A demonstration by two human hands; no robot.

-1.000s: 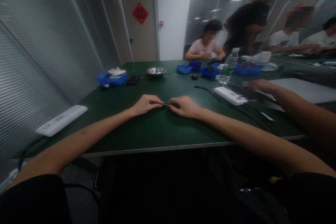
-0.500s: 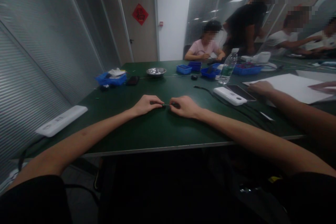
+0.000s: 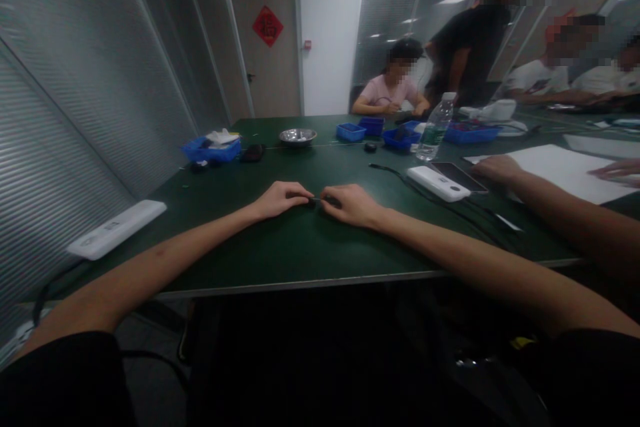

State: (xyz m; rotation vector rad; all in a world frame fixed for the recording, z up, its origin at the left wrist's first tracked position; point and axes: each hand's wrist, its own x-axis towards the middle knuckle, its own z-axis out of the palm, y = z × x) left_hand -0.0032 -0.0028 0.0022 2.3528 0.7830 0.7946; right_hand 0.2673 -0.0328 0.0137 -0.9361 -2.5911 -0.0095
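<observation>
Over the green table (image 3: 280, 253), my two hands face each other with their fingertips a short gap apart. My left hand (image 3: 279, 200) is closed in a pinch on a small dark piece (image 3: 312, 203), too small to name. My right hand (image 3: 353, 205) is closed around a thin tool with a dark handle (image 3: 332, 201). Its slim, light shaft points left and reaches to or near the dark piece; contact cannot be made out. Fingers hide most of both things.
A white power bank-like block (image 3: 438, 183) with cables and a phone (image 3: 460, 177) lie right, near another person's hand (image 3: 497, 168) on paper. Further back are a metal bowl (image 3: 298, 139), blue bins (image 3: 351, 132) and a bottle (image 3: 437, 128). Another white block (image 3: 120, 229) lies left.
My right hand has shifted very slightly left, toward my left hand, narrowing the gap. My left hand stays almost still, both grips kept. In the background, people have moved a little.
</observation>
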